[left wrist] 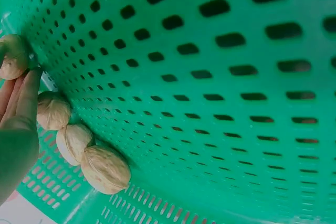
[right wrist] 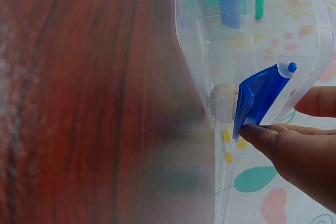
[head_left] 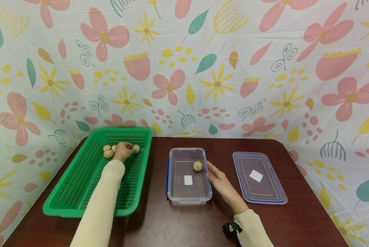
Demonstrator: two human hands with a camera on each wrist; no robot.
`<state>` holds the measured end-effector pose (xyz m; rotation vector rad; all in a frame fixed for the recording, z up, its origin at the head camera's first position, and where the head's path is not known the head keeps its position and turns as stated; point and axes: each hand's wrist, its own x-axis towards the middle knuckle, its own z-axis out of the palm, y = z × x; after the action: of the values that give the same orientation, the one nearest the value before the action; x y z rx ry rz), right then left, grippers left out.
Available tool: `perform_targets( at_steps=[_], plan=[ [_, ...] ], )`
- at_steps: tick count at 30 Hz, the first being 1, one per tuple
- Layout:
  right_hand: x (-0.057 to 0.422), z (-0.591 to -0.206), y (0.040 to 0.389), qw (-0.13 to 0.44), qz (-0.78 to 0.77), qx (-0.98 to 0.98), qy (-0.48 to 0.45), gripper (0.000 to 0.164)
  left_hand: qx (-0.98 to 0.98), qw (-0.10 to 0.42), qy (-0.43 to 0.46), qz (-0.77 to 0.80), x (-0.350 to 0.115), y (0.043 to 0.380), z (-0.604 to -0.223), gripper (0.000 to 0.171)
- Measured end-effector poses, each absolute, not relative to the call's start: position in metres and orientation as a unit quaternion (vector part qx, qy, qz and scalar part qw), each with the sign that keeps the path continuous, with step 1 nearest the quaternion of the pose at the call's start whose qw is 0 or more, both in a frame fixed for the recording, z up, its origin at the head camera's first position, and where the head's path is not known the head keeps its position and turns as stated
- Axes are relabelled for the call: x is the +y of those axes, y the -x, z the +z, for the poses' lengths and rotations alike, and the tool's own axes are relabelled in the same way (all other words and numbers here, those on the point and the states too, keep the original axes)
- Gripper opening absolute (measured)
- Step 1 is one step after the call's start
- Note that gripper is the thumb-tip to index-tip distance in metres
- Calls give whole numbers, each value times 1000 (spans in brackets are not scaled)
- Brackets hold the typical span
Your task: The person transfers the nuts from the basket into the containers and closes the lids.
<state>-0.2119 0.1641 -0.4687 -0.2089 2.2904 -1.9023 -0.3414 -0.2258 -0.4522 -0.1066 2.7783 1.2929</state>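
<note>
My left hand is inside the green basket, its fingertips and thumb pinching a walnut near the basket's right wall. In the left wrist view the straight fingers lie against this walnut, partly cut off by the frame edge. More walnuts rest in the basket beside the hand. My right hand touches the right side of the clear plastic container with its fingers extended. In the right wrist view, its fingers touch the hanging blue latch. One walnut lies inside the container.
A clear lid with a blue seal and white label lies flat to the right of the container. All stand on a dark brown table. A floral cloth hangs behind the table and along its sides.
</note>
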Motion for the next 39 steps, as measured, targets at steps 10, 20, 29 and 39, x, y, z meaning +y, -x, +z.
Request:
perform_targets(
  at_steps=[10,20,29,39],
  plan=[
    [163,-469,212,77,-639,762,68,56,914,28,26,404,-224,344,-457,34],
    [163,-469,212,72,-634,766,71,56,911,27,10,411,-225,345,-454,37],
    [164,-468,212,74,-635,765,73,56,901,12,14,434,-228,342,-446,38],
    [165,-467,211,77,-641,760,75,55,871,-12,31,491,-223,342,-432,39]
  ],
)
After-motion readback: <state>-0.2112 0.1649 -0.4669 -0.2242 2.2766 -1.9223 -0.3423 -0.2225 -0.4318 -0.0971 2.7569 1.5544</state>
